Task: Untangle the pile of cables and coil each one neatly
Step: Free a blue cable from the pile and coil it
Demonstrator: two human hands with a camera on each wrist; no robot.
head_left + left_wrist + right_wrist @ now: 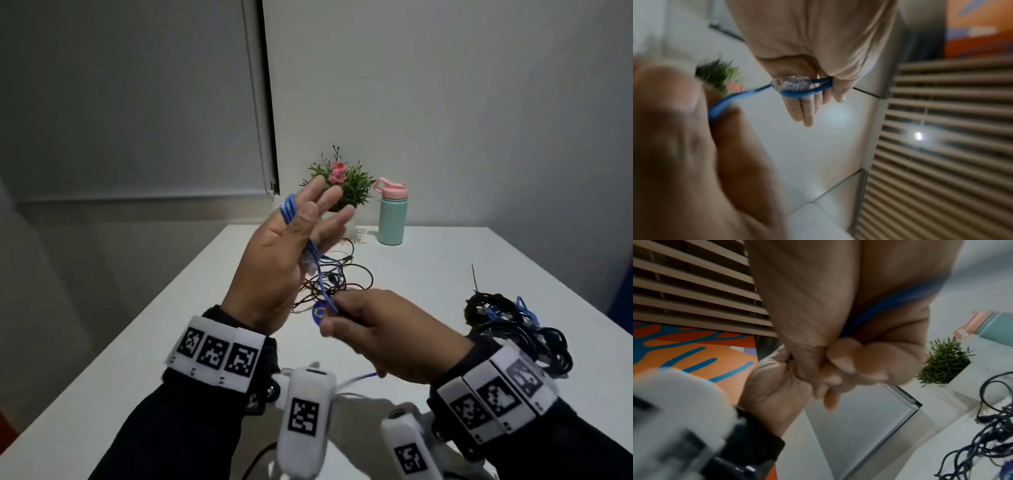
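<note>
Head view: left hand [281,260] is raised above the worktop [445,274], palm toward the camera, fingers straight and spread, acting as a former; several turns of the blue cable [322,284] run over the top between thumb and index finger and down across the palm, thumb pressing them in place so the coil can't slip. Right hand [383,335] sits lower and nearer, thumb and fingers pinched on the free run of the same cable, likely feeding and tensioning it for the next wrap. Hands are apart, joined only by the cable. A loose brown cable tangle [329,284] lies mid-worktop behind the hands; a dark cable pile [513,325] with some blue in it sits toward the right edge, not yet sorted. Plant [346,185] and bottle [392,212] stand along the far edge, clear of the work. Left wrist view: blurred; fingers [803,110] extended, blue loops crossing their base with a clear connector [791,84] lying against them, so one end looks anchored inside the coil. The cable leads off to the right hand, close and blurred at lower left. Right wrist view: right hand's fingers [855,360] curled tight on the blue cable, which exits over the hand toward upper right; the left palm is just behind, touching or nearly, can't tell which. Dark pile shows at the worktop's right edge.
</note>
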